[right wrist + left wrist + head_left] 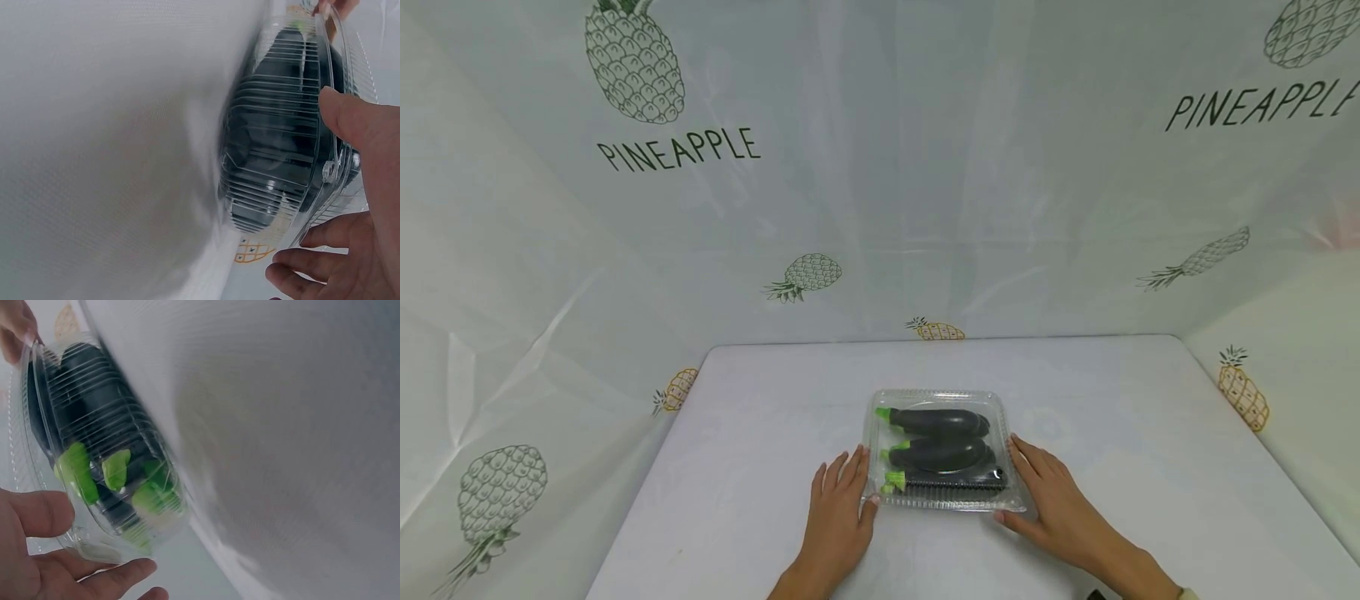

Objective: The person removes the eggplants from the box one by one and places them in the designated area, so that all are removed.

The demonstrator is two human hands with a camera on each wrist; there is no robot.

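A clear plastic clamshell box (955, 503) lies on the white table, its lid down. Inside are several dark eggplants (940, 423), lying side by side with bright green stem ends toward the left. My left hand (837, 517) touches the box's left side, fingers extended along the edge and thumb at the front corner. On the opposite side, my right hand (1052, 504) rests against the right edge, its thumb at the front corner. The right wrist view shows that thumb (347, 115) against the box's rim, with the fingers (337, 231) loosely extended beside the corner.
The white tabletop (760, 467) has rounded far corners. Behind it hangs a pale sheet (910, 167) printed with pineapples and lettering, which also covers both sides. A small dark object (1096, 595) shows at the bottom edge near my right wrist.
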